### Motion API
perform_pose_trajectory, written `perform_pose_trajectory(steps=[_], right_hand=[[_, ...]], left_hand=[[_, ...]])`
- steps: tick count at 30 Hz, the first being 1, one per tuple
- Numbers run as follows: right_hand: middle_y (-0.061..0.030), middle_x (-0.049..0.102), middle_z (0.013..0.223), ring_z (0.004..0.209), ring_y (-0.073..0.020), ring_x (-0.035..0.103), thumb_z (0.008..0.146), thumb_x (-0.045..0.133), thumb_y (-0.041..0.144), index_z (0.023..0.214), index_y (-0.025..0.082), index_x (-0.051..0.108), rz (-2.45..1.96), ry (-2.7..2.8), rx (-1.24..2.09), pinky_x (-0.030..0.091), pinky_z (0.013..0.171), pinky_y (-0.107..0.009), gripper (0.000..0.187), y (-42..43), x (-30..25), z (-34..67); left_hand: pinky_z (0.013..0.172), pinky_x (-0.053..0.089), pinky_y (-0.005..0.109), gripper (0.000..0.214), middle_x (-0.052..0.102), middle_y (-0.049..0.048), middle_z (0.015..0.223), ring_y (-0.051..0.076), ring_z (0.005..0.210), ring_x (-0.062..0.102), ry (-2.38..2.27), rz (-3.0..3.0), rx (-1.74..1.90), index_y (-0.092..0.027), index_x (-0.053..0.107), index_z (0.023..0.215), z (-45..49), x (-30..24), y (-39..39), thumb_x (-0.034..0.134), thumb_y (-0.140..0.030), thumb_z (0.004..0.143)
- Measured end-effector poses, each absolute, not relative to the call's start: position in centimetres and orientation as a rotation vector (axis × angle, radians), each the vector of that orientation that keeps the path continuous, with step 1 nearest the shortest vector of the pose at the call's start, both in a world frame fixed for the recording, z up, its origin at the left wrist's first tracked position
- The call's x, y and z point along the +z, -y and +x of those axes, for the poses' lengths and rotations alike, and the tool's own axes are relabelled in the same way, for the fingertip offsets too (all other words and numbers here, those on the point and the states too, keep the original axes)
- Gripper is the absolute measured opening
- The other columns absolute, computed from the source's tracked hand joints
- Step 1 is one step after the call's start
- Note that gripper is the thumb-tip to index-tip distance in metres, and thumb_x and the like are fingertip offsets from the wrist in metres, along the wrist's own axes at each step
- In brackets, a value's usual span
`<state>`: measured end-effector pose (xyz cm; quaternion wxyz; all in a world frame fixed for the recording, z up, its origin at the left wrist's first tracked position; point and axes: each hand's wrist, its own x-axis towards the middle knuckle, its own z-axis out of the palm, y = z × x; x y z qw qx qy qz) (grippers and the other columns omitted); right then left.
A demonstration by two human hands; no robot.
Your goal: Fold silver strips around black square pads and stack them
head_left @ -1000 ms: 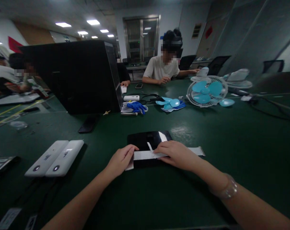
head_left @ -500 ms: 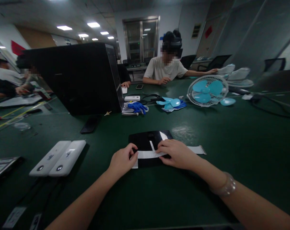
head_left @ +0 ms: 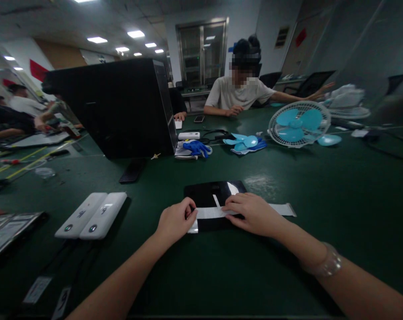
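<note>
A white flat ribbon cable (head_left: 208, 213) lies across a glossy black panel (head_left: 201, 192) on the green table, its right end reaching past the panel. At the cable's folded left end, my left hand (head_left: 176, 221) is closed in a pinch. My right hand (head_left: 256, 214) presses its closed fingers on the cable near the panel's right side, hiding part of it. A short narrow white strip (head_left: 216, 201) sticks up from the cable beside my right fingertips.
Two white power banks (head_left: 103, 216) with cords lie at left, near a dark phone (head_left: 131, 172). Beyond stand a black computer case (head_left: 114, 111), blue gloves (head_left: 197, 148), light-blue fan blades (head_left: 243, 141) and a fan (head_left: 297, 124). A person (head_left: 239, 91) sits across the table.
The view has shifted slightly, so everything sits further right. Both my hands keep their places on the cable. The person across has moved an outstretched hand away from the white pieces, fingers now spread.
</note>
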<state>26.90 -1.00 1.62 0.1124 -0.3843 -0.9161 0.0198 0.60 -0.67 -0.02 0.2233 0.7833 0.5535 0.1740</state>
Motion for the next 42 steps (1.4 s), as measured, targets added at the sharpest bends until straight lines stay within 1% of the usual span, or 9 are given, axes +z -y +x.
perform_pose_trajectory(steps=[5, 11, 16, 21, 28, 31, 34, 38, 42], right_hand=[[-0.0040, 0.063, 0.110, 0.091, -0.0185, 0.057, 0.095, 0.044, 0.031, 0.115, 0.027, 0.065, -1.066, 2.744, -0.057, 0.043, 0.078, -0.035, 0.029, 0.9, 1.5, 27.2], [-0.0052, 0.062, 0.109, 0.090, -0.0197, 0.057, 0.092, 0.051, 0.033, 0.113, 0.028, 0.068, -1.081, 2.777, -0.111, 0.045, 0.078, -0.038, 0.028, 1.3, 1.6, 26.6], [-0.0073, 0.057, 0.119, 0.110, -0.0267, 0.052, 0.088, 0.055, 0.049, 0.111, 0.028, 0.070, -1.073, 2.739, -0.108, 0.036, 0.099, -0.051, 0.035, 1.8, 1.9, 26.0], [-0.0061, 0.055, 0.123, 0.115, -0.0254, 0.050, 0.088, 0.056, 0.045, 0.109, 0.029, 0.070, -1.051, 2.686, -0.101, 0.025, 0.109, -0.054, 0.030, 1.6, 1.4, 26.3], [-0.0029, 0.056, 0.127, 0.119, -0.0230, 0.049, 0.090, 0.054, 0.042, 0.106, 0.030, 0.070, -1.044, 2.677, 0.022, 0.023, 0.111, -0.053, 0.026, 1.7, 1.7, 26.3], [-0.0054, 0.047, 0.139, 0.129, -0.0262, 0.041, 0.085, 0.058, 0.048, 0.125, 0.028, 0.060, -1.065, 2.657, 0.087, 0.017, 0.113, -0.055, 0.045, 1.4, 1.5, 26.6], [-0.0089, 0.035, 0.148, 0.136, -0.0271, 0.030, 0.081, 0.058, 0.057, 0.148, 0.022, 0.032, -1.127, 2.658, 0.229, 0.013, 0.115, -0.053, 0.079, 0.9, 0.8, 27.1], [-0.0087, 0.028, 0.152, 0.139, -0.0270, 0.023, 0.081, 0.055, 0.062, 0.152, 0.022, 0.020, -1.206, 2.675, 0.357, 0.015, 0.115, -0.050, 0.090, 0.5, 0.1, 27.3], [-0.0119, 0.033, 0.149, 0.137, -0.0297, 0.029, 0.076, 0.057, 0.065, 0.152, 0.020, 0.019, -1.280, 2.689, 0.198, 0.013, 0.114, -0.052, 0.096, 0.8, 0.4, 26.7]], left_hand=[[0.054, 0.035, 0.025, 0.012, 0.062, -0.0046, 0.071, 0.014, 0.062, 0.056, -1.534, 2.162, 0.503, -0.024, 0.058, 0.088, 0.5, 0.1, 0.5, 0.053, -0.035, 0.086], [0.054, 0.035, 0.024, 0.015, 0.062, -0.0038, 0.069, 0.014, 0.061, 0.057, -1.532, 2.139, 0.415, -0.024, 0.061, 0.087, 0.8, -0.1, 0.6, 0.055, -0.037, 0.084], [0.052, 0.032, 0.025, 0.017, 0.059, -0.0044, 0.065, 0.014, 0.058, 0.054, -1.571, 2.165, 0.431, -0.024, 0.061, 0.087, 0.7, -0.1, 0.7, 0.056, -0.039, 0.083], [0.051, 0.031, 0.024, 0.024, 0.057, -0.0046, 0.063, 0.014, 0.056, 0.053, -1.609, 2.108, 0.440, -0.024, 0.060, 0.090, 0.4, 0.0, 0.5, 0.056, -0.046, 0.082], [0.055, 0.036, 0.025, 0.033, 0.057, -0.0006, 0.070, 0.015, 0.063, 0.052, -1.488, 1.864, 0.875, -0.020, 0.056, 0.082, -0.4, -1.0, -0.5, 0.043, -0.049, 0.089], [0.053, 0.036, 0.023, 0.036, 0.051, -0.0011, 0.067, 0.013, 0.060, 0.048, -1.398, 1.670, 0.983, -0.019, 0.054, 0.078, -0.7, -1.5, -1.1, 0.044, -0.051, 0.088], [0.051, 0.034, 0.022, 0.036, 0.050, -0.0016, 0.066, 0.013, 0.058, 0.047, -1.380, 1.567, 1.017, -0.018, 0.053, 0.077, -0.8, -1.7, -1.3, 0.045, -0.053, 0.087], [0.051, 0.034, 0.022, 0.034, 0.049, -0.0029, 0.065, 0.012, 0.057, 0.046, -1.348, 1.552, 1.018, -0.019, 0.053, 0.077, -0.8, -1.9, -1.4, 0.047, -0.051, 0.086], [0.051, 0.033, 0.022, 0.033, 0.048, -0.0036, 0.064, 0.012, 0.056, 0.044, -1.352, 1.603, 0.974, -0.019, 0.055, 0.077, -0.9, -2.4, -1.7, 0.049, -0.049, 0.085]])
